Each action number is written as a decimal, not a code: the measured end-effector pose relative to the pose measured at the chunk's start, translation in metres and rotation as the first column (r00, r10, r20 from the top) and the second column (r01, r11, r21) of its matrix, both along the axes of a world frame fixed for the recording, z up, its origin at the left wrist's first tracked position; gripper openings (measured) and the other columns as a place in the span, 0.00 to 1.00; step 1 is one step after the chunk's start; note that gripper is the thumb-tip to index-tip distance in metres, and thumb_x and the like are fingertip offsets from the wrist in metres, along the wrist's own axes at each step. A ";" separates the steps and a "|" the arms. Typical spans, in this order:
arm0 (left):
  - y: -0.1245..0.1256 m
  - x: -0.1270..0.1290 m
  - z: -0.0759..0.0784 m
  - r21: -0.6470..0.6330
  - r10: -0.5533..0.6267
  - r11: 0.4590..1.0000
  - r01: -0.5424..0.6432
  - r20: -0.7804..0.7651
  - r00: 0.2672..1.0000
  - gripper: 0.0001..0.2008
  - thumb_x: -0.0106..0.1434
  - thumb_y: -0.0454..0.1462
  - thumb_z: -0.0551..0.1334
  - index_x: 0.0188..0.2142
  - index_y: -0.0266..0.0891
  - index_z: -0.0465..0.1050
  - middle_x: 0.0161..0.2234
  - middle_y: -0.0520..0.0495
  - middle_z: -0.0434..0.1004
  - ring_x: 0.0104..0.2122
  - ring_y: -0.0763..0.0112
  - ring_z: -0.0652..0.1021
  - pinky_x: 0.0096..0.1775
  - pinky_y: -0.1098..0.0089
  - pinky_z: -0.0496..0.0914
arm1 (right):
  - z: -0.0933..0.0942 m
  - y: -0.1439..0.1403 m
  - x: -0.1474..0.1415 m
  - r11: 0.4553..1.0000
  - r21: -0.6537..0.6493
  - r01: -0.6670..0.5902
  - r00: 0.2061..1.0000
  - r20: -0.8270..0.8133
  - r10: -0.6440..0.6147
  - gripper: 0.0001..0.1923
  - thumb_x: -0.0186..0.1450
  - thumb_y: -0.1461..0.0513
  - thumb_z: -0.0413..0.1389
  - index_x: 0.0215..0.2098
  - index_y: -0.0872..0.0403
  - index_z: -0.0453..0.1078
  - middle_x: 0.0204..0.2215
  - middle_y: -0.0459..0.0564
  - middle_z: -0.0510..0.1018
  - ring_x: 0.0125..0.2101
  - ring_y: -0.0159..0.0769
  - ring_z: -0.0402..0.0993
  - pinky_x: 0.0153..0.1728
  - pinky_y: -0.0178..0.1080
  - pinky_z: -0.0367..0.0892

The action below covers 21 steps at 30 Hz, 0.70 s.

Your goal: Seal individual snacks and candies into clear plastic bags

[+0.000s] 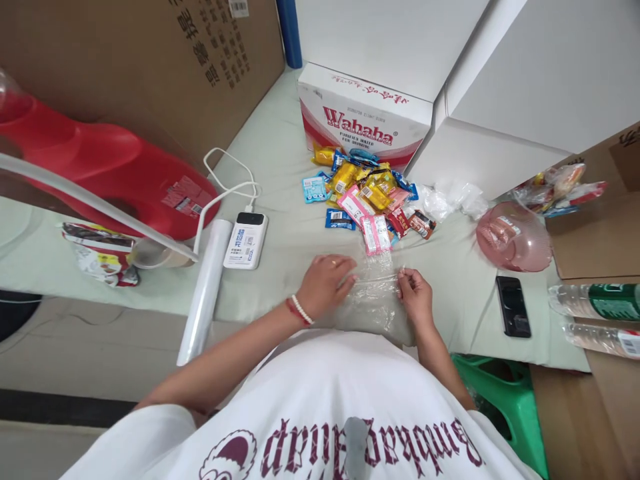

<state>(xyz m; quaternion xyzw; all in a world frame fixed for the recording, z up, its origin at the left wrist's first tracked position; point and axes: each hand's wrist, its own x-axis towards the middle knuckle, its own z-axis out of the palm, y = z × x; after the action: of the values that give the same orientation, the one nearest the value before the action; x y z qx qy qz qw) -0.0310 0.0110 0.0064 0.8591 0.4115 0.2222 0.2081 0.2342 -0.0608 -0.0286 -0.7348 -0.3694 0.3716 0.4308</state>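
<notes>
A clear plastic bag [376, 305] lies on the table edge right in front of my body. My right hand [417, 297] pinches its right edge between thumb and fingertips. My left hand [325, 287], with a beaded bracelet at the wrist, rests at the bag's left side, thumb and fingers apart. Just beyond the bag is a heap of small wrapped snacks in yellow, blue, red and pink. The nearest is a pink-and-white packet [376, 235], which meets the far end of the plastic. A yellow packet [375, 196] lies higher in the heap.
Behind the heap stands a Wahaba-type water carton [360, 120]. To the left are a white power bank [245, 241], a plastic film roll [206, 293] and a red jug [115, 167]. To the right are crumpled clear bags [443, 200], a pink bowl [530, 250], a phone [513, 307] and bottles [607, 301].
</notes>
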 end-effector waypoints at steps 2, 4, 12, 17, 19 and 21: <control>0.003 0.011 -0.013 -0.007 -0.059 0.998 0.059 -0.180 0.982 0.22 0.73 0.43 0.56 0.63 0.41 0.71 0.63 0.36 0.74 0.63 0.52 0.72 0.65 0.47 0.60 | 0.001 -0.003 0.011 1.000 -0.001 0.002 0.998 0.067 -0.002 0.22 0.64 0.44 0.58 0.44 0.53 0.75 0.26 0.43 0.76 0.20 0.30 0.66 0.24 0.34 0.64; 0.004 0.012 -0.030 -0.017 -0.054 0.999 0.051 -0.297 0.953 0.28 0.74 0.45 0.55 0.70 0.40 0.63 0.71 0.35 0.62 0.70 0.49 0.64 0.70 0.41 0.49 | 0.000 -0.012 0.031 0.999 -0.038 0.007 0.992 0.125 -0.002 0.24 0.63 0.44 0.59 0.44 0.54 0.75 0.27 0.45 0.78 0.21 0.31 0.67 0.25 0.35 0.65; -0.017 -0.006 -0.054 -0.004 -0.074 0.997 0.077 -0.336 0.939 0.35 0.73 0.57 0.53 0.73 0.46 0.57 0.76 0.37 0.45 0.75 0.51 0.54 0.70 0.37 0.32 | 0.040 0.014 0.078 0.997 -0.073 0.007 0.782 0.622 0.040 0.23 0.68 0.46 0.50 0.41 0.53 0.78 0.38 0.56 0.84 0.38 0.44 0.79 0.45 0.43 0.71; -0.024 -0.006 -0.051 0.002 -0.046 0.999 0.049 -0.330 0.943 0.35 0.71 0.59 0.55 0.72 0.49 0.60 0.76 0.40 0.49 0.74 0.48 0.55 0.70 0.35 0.33 | 0.065 0.113 -0.009 0.911 -0.379 -0.160 0.560 0.726 0.400 0.23 0.74 0.48 0.48 0.51 0.54 0.76 0.51 0.61 0.81 0.48 0.48 0.79 0.48 0.43 0.70; -0.028 -0.010 -0.051 0.020 -0.052 0.998 0.062 -0.328 0.943 0.35 0.71 0.59 0.55 0.72 0.49 0.60 0.75 0.39 0.51 0.73 0.48 0.57 0.70 0.36 0.34 | 0.065 0.138 -0.039 0.854 -0.496 -0.156 0.487 0.713 0.503 0.30 0.72 0.43 0.52 0.56 0.58 0.74 0.53 0.67 0.79 0.50 0.52 0.79 0.49 0.45 0.70; -0.031 -0.014 -0.052 0.039 -0.053 0.997 0.070 -0.329 0.943 0.35 0.71 0.58 0.54 0.72 0.49 0.60 0.75 0.40 0.52 0.73 0.48 0.57 0.71 0.37 0.35 | 0.063 0.148 -0.054 0.818 -0.553 -0.158 0.446 0.699 0.559 0.35 0.69 0.42 0.57 0.59 0.62 0.70 0.54 0.70 0.77 0.51 0.54 0.78 0.49 0.46 0.71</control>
<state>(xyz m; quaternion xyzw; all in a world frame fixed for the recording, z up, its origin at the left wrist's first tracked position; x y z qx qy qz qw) -0.0452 -0.0200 -0.0455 0.9014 0.4075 0.0802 0.1223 0.1804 0.0872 0.0341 -0.7935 -0.5930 0.1250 -0.0562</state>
